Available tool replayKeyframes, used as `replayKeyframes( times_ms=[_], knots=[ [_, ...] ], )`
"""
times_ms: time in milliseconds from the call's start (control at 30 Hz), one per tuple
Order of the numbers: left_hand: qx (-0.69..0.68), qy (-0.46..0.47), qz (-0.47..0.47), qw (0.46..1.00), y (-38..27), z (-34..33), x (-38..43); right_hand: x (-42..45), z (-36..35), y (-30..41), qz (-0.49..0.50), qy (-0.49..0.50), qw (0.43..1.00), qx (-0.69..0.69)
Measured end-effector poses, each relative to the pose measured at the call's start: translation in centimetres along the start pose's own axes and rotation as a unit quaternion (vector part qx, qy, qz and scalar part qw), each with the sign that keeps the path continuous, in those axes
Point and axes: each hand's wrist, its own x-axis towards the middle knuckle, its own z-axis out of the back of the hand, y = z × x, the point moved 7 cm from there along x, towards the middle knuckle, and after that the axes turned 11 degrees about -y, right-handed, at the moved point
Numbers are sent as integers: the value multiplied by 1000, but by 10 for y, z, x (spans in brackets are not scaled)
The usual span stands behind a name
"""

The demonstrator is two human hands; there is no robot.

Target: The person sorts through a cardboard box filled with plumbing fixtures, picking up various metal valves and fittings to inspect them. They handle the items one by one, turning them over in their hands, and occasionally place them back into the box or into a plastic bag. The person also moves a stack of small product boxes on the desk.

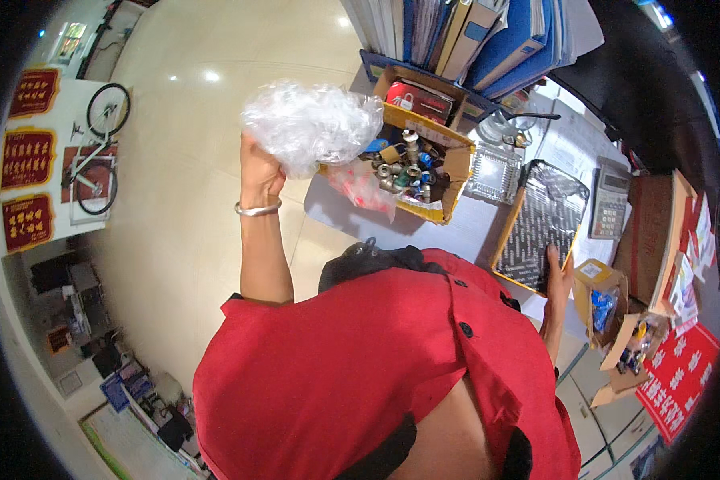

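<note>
My left hand (263, 168), with a silver bangle at its wrist, is raised at the left, shut on a bundle of crumpled clear plastic (312, 126). The bundle hides most of the fingers. Just right of it stands an open cardboard box (458, 174) with metal valves and fittings (409, 174) and a brass padlock (390, 155) inside. A red-printed clear plastic bag (360, 185) hangs over its near edge. At the right, my right hand (558, 273) grips the near end of a box wrapped in printed black plastic (531, 231), thumb on top.
Behind the fittings stand a small carton (423, 99) and ring binders (510, 54). A clear glass tray (493, 173) and a calculator (611, 201) lie on the desk (360, 219). Open cartons (600, 300) stand at the right. Tiled floor (180, 180) stretches left.
</note>
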Motion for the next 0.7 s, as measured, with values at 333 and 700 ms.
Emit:
replayKeyframes(
  times_ms=[333,700],
  knots=[
    [124,242,-39,961,12,-163,-135,-108,-98,165,88,331,910,234],
    [338,397,-99,848,16,-111,-44,-130,-115,127,335,39,935,-113]
  ],
)
